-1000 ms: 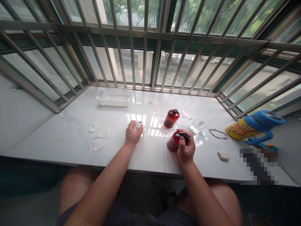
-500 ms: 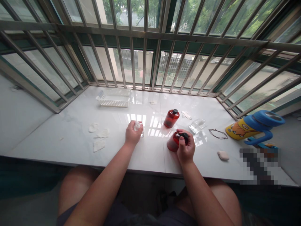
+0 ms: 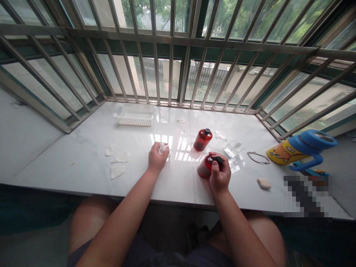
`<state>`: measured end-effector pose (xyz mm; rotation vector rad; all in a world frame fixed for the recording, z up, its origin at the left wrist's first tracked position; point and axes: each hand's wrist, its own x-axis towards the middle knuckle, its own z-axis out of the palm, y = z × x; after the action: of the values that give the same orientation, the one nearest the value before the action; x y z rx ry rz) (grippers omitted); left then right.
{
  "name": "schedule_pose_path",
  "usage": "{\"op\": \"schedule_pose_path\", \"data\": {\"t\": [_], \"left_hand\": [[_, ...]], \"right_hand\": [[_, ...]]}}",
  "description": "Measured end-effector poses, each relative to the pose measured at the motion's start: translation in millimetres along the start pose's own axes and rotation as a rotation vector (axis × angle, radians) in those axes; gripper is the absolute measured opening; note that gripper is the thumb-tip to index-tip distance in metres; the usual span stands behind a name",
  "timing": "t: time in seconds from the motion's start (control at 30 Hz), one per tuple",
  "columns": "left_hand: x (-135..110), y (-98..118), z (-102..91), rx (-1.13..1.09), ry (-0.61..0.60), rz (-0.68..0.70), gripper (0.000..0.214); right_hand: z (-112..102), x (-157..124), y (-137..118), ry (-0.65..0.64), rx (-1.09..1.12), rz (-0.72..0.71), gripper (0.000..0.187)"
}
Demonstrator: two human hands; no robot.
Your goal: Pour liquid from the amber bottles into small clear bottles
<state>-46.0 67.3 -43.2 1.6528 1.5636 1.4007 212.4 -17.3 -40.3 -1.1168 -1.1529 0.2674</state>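
Right hand (image 3: 220, 175): fingers clenched around black cap (image 3: 218, 160) of tilted amber bottle (image 3: 204, 168), bottle held near middle of white marble bench (image 3: 180, 187). Left hand (image 3: 157, 158): fingers pinching small clear object (image 3: 161, 148), exact kind hard to tell. Upright amber bottle (image 3: 203, 140) just behind right hand. Clear plastic bag (image 3: 233, 148) further right. Tissue scraps (image 3: 117, 165) toward left. White plastic basket (image 3: 134, 115) at back edge.

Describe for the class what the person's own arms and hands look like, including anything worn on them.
The bare left hand and bare right hand show no gloves, rings or wristbands. The bare left forearm and bare right forearm have no sleeves, watch or visible markings. The only clothing in view is a pair of dark shorts, which leaves the legs uncovered.
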Motion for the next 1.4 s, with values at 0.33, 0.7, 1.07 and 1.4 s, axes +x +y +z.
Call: {"op": "schedule_pose_path", "data": {"t": [0.33,0.7,1.07,1.4], "left_hand": [[-0.1,0.1,0.8,-0.020,0.007,-0.010,0.014],[-0.1,-1.4,1.3,-0.008,0.014,-0.006,0.015],[-0.4,-0.3,0.8,-0.018,0.006,-0.004,0.014],[-0.3,-2.4,1.4,-0.006,0.016,0.011,0.013]], "right_hand": [[0.1,-0.3,1.1,0.002,0.003,0.000,0.021],[0.2,0.1,1.1,0.000,-0.002,-0.008,0.022],[0.2,-0.3,1.1,-0.002,0.002,-0.010,0.021],[0.8,-0.5,0.4,0.003,0.003,-0.009,0.021]]}}
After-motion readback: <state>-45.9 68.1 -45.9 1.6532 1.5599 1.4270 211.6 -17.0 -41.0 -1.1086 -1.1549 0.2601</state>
